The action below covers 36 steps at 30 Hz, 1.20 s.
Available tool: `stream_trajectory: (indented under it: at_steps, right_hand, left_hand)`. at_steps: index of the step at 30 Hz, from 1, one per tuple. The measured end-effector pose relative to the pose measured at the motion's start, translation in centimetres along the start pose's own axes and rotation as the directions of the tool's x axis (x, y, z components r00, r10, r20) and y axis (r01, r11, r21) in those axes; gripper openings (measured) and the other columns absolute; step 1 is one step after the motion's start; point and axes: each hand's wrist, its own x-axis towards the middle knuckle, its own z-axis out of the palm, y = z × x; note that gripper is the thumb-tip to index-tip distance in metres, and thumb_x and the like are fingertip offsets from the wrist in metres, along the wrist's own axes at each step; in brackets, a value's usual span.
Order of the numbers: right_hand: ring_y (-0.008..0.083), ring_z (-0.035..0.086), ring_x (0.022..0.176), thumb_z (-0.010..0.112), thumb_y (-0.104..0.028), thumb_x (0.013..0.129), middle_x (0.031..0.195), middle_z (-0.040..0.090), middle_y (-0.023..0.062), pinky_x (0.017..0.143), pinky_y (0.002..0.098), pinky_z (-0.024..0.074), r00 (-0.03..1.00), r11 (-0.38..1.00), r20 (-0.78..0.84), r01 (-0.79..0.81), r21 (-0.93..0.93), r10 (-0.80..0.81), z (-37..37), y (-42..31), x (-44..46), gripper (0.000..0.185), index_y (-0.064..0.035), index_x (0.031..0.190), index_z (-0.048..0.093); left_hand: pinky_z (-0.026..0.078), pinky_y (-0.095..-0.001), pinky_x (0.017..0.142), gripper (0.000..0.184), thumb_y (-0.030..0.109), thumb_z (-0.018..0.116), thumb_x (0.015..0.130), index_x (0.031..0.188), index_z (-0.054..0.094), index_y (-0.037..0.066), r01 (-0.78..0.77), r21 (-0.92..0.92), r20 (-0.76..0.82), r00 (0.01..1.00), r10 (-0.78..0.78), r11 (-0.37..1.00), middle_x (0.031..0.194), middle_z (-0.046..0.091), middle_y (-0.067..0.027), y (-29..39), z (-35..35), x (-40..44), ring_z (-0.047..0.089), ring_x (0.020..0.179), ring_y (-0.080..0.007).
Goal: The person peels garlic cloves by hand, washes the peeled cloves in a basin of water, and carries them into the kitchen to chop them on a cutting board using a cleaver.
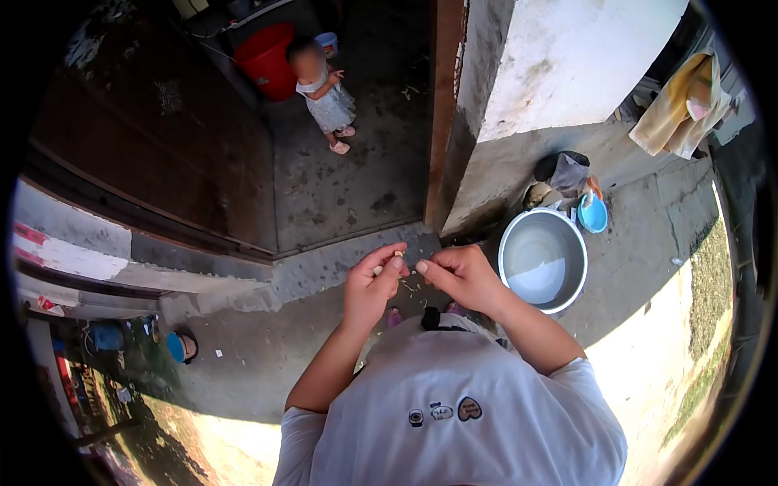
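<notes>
My left hand (pixel 374 283) is raised in front of my body, with thumb and forefinger pinched on a small pale piece (pixel 398 254). Another small pale piece (pixel 378 270) shows among its curled fingers; they look like garlic cloves, but are too small to be certain. Close beside it, my right hand (pixel 463 274) is closed, its thumb pressed against the forefinger and pointing at the left hand. Whatever lies in that pinch is hidden. Small pale scraps are visible on the ground below my hands.
A large metal basin (pixel 541 261) of water stands to my right, near a small blue basin (pixel 592 214). Ahead, a person (pixel 326 97) stands inside the doorway by a red tub (pixel 267 61). A bucket (pixel 182 347) is at left; cloths (pixel 685 105) hang at right.
</notes>
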Motion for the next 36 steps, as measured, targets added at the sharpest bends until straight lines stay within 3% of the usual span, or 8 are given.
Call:
stream_trajectory:
  at_steps: [4,7,17,22,25,29,32,36]
  right_hand:
    - [0.0229,0.057,0.057,0.061,-0.013,0.072,0.069,0.059,0.0108,0.052,0.0306,0.0443,0.940,0.919,-0.154,0.249,-0.305,-0.305,0.4,0.0,0.6,0.011,-0.0033,0.078,0.063]
    - [0.0141,0.051,0.051,0.063,-0.008,0.071,0.066,0.057,0.0076,0.047,0.0258,0.0409,0.887,0.844,-0.137,0.358,-0.400,-0.441,0.6,1.4,1.0,0.013,-0.0010,0.082,0.062]
    - [0.0241,0.059,0.060,0.064,-0.010,0.066,0.072,0.061,0.0124,0.056,0.0302,0.0460,0.988,0.981,-0.126,0.071,-0.183,-0.095,0.2,0.3,0.6,0.015,-0.0007,0.077,0.063]
    - [0.0042,0.048,0.051,0.062,-0.005,0.071,0.061,0.058,0.0052,0.045,0.0207,0.0380,0.985,0.998,-0.164,0.037,-0.060,-0.047,0.4,0.3,0.6,0.009,0.0024,0.076,0.062]
    - [0.0215,0.057,0.057,0.063,-0.007,0.065,0.068,0.058,0.0113,0.053,0.0289,0.0444,0.981,0.993,-0.190,0.019,-0.116,-0.041,0.5,0.0,0.6,0.013,-0.0003,0.075,0.060]
    - [0.0244,0.057,0.060,0.061,-0.009,0.066,0.070,0.057,0.0105,0.052,0.0317,0.0446,0.937,0.942,-0.240,0.184,-0.281,-0.255,1.2,1.0,0.7,0.011,-0.0025,0.075,0.058]
    - [0.0221,0.054,0.056,0.058,-0.003,0.069,0.069,0.054,0.0106,0.050,0.0296,0.0430,0.910,0.865,0.082,0.413,-0.286,-0.407,1.1,2.0,0.7,0.006,-0.0003,0.074,0.056]
    - [0.0220,0.054,0.058,0.060,-0.004,0.070,0.072,0.055,0.0102,0.051,0.0301,0.0432,0.957,0.865,0.128,0.291,-0.409,-0.262,0.2,1.3,0.7,0.006,-0.0006,0.074,0.057]
  left_hand:
    - [0.044,-0.0205,0.059,0.028,0.007,0.054,0.082,0.109,0.054,-0.001,-0.176,0.435,0.081,0.984,0.156,0.883,0.079,0.060,-0.0049,-0.9,0.1,-0.1,0.054,0.064,-0.0072]
    - [0.046,-0.0232,0.067,0.027,0.006,0.055,0.081,0.107,0.056,-0.002,-0.213,0.502,0.116,0.977,0.178,0.838,0.085,0.062,-0.0065,-0.9,0.3,-0.1,0.058,0.073,-0.0093]
    - [0.046,-0.0228,0.065,0.023,0.005,0.055,0.081,0.103,0.057,-0.002,-0.281,0.603,0.177,0.960,0.219,0.747,0.077,0.063,-0.0069,-0.7,0.6,-0.2,0.058,0.070,-0.0095]
    - [0.045,-0.0215,0.060,0.022,0.009,0.056,0.082,0.102,0.058,-0.002,-0.264,0.499,0.142,0.965,0.222,0.825,0.074,0.062,-0.0049,-0.8,1.0,-0.2,0.056,0.066,-0.0084]
    - [0.045,-0.0218,0.055,0.023,0.008,0.052,0.084,0.105,0.055,-0.002,-0.200,0.413,0.118,0.979,0.165,0.889,0.079,0.062,-0.0061,-0.4,1.2,-0.4,0.056,0.062,-0.0085]
    - [0.034,-0.0182,0.042,0.026,0.008,0.050,0.086,0.111,0.051,0.000,-0.078,0.054,0.047,0.996,0.076,0.995,0.072,0.057,-0.0029,-1.0,0.9,0.2,0.043,0.051,-0.0029]
    - [0.024,-0.0168,0.038,0.027,0.009,0.048,0.087,0.113,0.049,0.001,-0.042,-0.074,-0.045,0.998,0.039,0.996,0.070,0.050,-0.0005,-0.2,1.2,0.5,0.031,0.047,0.0001]
    - [0.027,-0.0169,0.040,0.026,0.010,0.049,0.087,0.112,0.049,0.002,0.062,-0.028,0.049,0.997,-0.060,0.998,0.074,0.050,-0.0004,0.3,0.5,0.3,0.033,0.048,-0.0002]
